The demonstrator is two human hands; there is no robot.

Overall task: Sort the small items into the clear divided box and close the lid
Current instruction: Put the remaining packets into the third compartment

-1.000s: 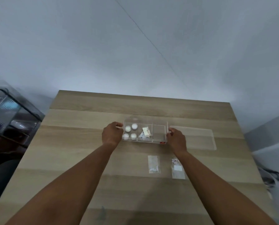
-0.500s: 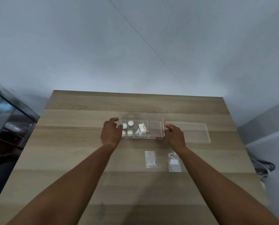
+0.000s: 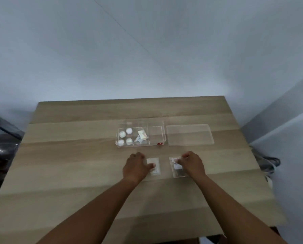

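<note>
The clear divided box (image 3: 156,140) stands open on the wooden table. Its left compartment holds several white round pieces (image 3: 125,137), the middle one holds small packets (image 3: 141,137), and the right one looks empty. The box's clear lid (image 3: 189,135) lies flat just right of it. Nearer to me, two small clear bags lie flat on the table. My left hand (image 3: 135,166) has curled fingers and its thumb on the left bag (image 3: 155,169). My right hand (image 3: 194,163) pinches the upper right edge of the right bag (image 3: 178,170), which holds pinkish bits.
The table (image 3: 76,155) ends close to a grey wall at the back and right. A dark glass-topped cabinet (image 3: 1,138) stands off the left edge. Cables (image 3: 268,162) lie on the floor to the right.
Both hands have let go of the box's ends and come back toward me onto the two small bags. The box stays where it was put, beside the lid.
</note>
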